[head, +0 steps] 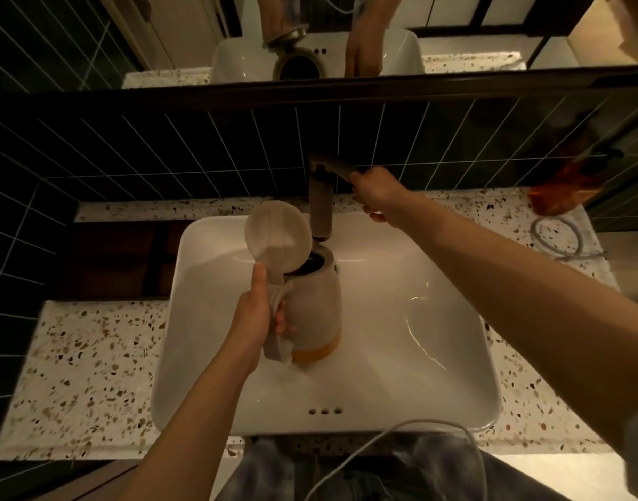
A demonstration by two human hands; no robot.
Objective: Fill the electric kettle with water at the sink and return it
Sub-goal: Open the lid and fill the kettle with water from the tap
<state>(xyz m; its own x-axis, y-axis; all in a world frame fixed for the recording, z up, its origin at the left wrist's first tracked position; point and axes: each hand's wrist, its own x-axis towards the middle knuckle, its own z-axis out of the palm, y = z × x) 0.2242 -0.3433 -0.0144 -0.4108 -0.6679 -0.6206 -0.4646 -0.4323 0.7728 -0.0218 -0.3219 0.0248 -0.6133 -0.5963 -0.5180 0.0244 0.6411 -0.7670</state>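
Note:
A pale electric kettle [315, 305] with an orange band at its base hangs over the white sink basin [454, 320]. Its round lid [278, 236] stands flipped up, and the open mouth sits directly under the dark faucet spout [321, 207]. My left hand [254, 316] is wrapped around the kettle's handle, thumb up near the lid hinge. My right hand [377, 191] grips the faucet lever [341, 168] behind the spout. Whether water is running I cannot tell.
Speckled terrazzo counter [89, 374] surrounds the basin. An orange-red bag [566, 189] and a coiled grey cable [555, 236] lie at the back right. Dark tiled wall [165, 146] and a mirror [472, 27] rise behind. A thin white cord [389, 435] hangs at the front edge.

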